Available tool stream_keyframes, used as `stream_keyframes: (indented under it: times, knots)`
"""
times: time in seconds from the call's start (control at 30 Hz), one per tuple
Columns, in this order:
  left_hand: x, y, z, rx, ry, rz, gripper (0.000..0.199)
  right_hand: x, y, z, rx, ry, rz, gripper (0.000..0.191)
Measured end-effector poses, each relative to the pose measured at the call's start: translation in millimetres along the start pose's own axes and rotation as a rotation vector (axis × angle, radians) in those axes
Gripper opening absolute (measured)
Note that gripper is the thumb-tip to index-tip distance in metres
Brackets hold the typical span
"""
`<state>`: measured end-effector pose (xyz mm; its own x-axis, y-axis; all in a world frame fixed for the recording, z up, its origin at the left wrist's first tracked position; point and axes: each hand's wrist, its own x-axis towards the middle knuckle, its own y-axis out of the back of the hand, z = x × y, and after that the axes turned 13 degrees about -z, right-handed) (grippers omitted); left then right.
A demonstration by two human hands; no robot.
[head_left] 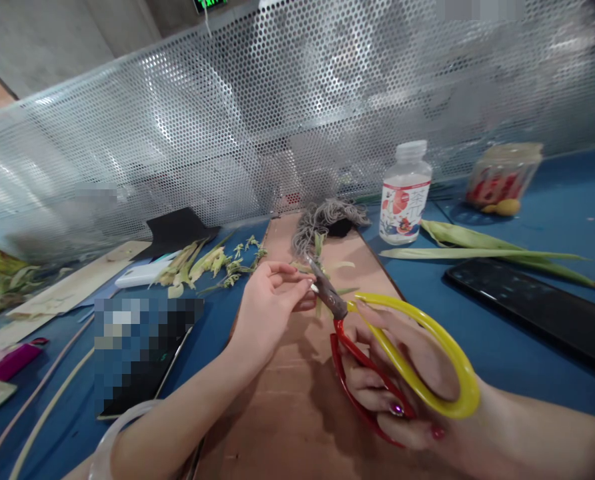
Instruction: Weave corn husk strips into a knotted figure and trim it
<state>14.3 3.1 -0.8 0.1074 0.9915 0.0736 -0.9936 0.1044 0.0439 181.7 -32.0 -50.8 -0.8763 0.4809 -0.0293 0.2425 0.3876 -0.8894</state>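
My right hand [392,373] holds scissors [333,300] with one yellow and one red handle, fingers through the loops. The blades point up and left and look nearly closed, their tips beside the fingers of my left hand [275,300]. My left thumb and forefinger are pinched together around something small and pale that I cannot make out. Both hands are above a brown board [287,407]. Pale green leaf strips [340,265] lie on the board behind the blades, near a tangle of grey yarn [317,220].
A labelled bottle [405,200], a jar [502,177], long green leaves [477,252] and a black phone [532,307] are at the right. Plant cuttings [202,263] and another dark device [152,367] lie left. A perforated metal screen [177,147] stands behind.
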Motion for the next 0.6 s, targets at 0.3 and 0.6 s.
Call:
stream_keyframes:
  times: [0.3, 0.6]
  knots:
    - [-1.9, -1.4, 1.1, -0.023, -0.027, 0.015, 0.035, 1.6, 1.3, -0.9, 0.029, -0.002, -0.033, 0.043]
    - [-2.0, -1.5, -0.2, -0.016, -0.025, 0.016, 0.034, 2.2, 3.5, 0.6, -0.018, 0.046, -0.021, 0.043]
